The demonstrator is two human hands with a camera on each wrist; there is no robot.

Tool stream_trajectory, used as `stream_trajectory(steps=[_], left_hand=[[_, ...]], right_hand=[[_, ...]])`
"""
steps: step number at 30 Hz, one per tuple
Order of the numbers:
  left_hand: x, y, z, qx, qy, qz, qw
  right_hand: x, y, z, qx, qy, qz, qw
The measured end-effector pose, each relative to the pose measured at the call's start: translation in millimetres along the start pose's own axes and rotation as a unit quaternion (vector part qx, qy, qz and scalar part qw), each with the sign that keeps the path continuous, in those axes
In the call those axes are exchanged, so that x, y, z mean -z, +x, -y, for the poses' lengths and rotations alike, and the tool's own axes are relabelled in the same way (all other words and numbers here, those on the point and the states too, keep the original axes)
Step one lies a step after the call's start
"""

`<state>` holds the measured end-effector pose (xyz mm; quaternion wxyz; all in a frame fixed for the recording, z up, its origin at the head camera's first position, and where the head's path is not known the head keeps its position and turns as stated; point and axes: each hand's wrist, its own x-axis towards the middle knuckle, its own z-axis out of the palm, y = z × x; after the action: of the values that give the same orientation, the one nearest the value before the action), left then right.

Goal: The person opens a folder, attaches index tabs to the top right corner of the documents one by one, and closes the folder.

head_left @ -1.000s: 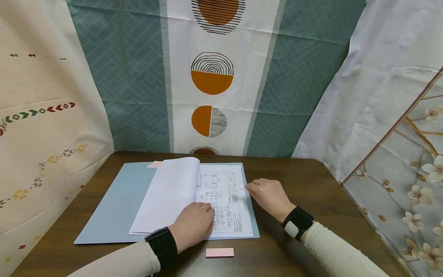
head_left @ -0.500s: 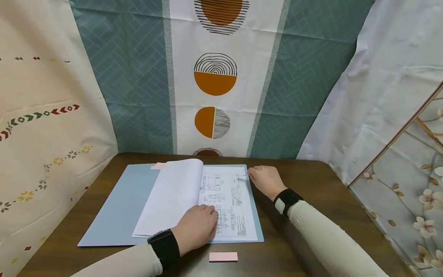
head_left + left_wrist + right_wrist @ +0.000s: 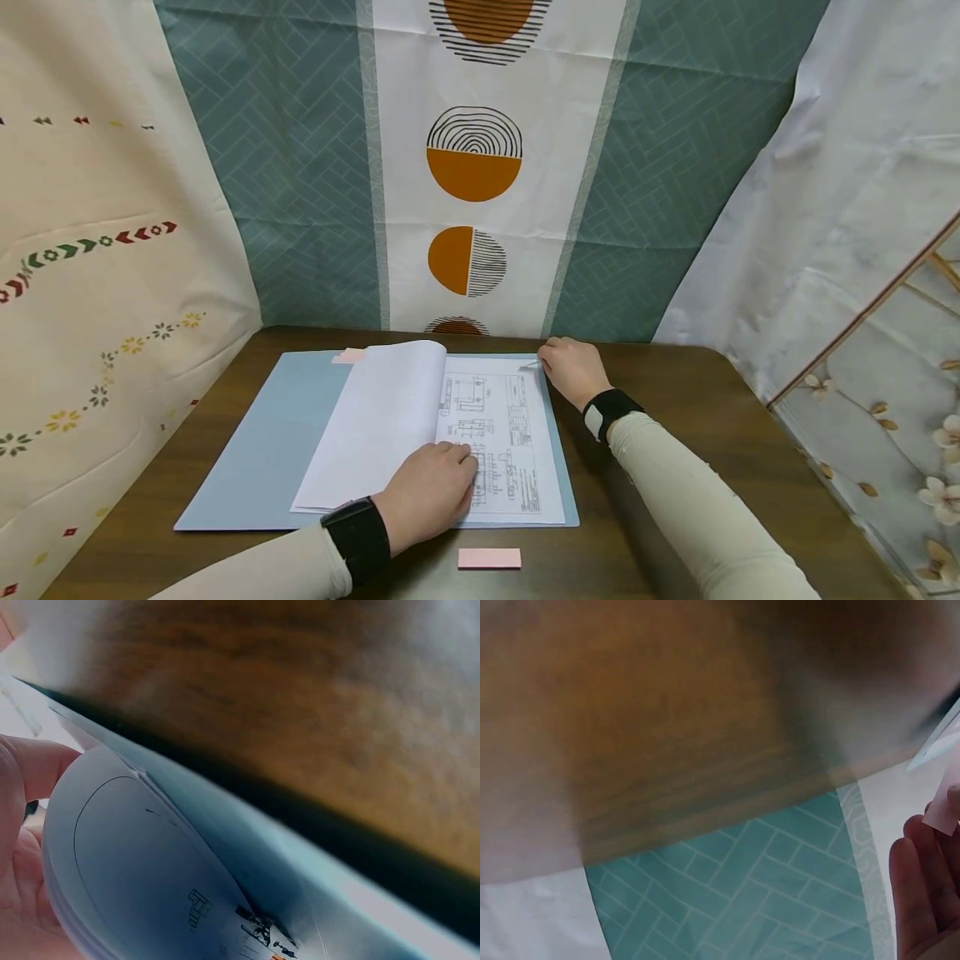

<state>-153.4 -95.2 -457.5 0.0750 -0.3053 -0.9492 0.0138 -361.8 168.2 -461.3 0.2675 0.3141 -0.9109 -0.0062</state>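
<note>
A light blue folder lies spread on the table, bearing a sheaf of white sheets. Some turned pages bend over to the left, exposing a technical drawing on the right. My left hand holds the bend of these pages near the bottom; in the left wrist view the curled paper bulges against its palm. At the drawing's top right corner, my right hand pinches a small pale pink sticky note by one end. Whether the note touches the sheet, I cannot tell.
A pink sticky note pad lies before the folder, near the front of the brown wooden table. One pink tab sticks out past the turned pages' top edge. Patterned cloths hang behind and beside the table.
My right hand has moved up along the drawing's right edge to its top corner, carrying the sticky note. My left hand stays on the pages. The head view has shifted slightly.
</note>
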Motion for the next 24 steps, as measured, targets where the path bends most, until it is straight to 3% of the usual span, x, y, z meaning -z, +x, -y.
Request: stream_trajectory(steps=[7,12,24], left_hand=[[-0.8,-0.3,0.3,0.006,-0.005,0.009,0.9999],[0.3,-0.9,-0.3,0.005,-0.001,0.003,1.0],[3.5,-0.6,-1.4,0.006,-0.003,0.005,1.0]], right_hand=[[-1.9,6.5,-3.0,0.027,-0.039,0.035,0.9983],[-3.2,4.9,-6.0,0.022,-0.062,0.073,0.9951],[-7.0,0.3,-6.3,0.007,-0.051,0.108,0.9928]])
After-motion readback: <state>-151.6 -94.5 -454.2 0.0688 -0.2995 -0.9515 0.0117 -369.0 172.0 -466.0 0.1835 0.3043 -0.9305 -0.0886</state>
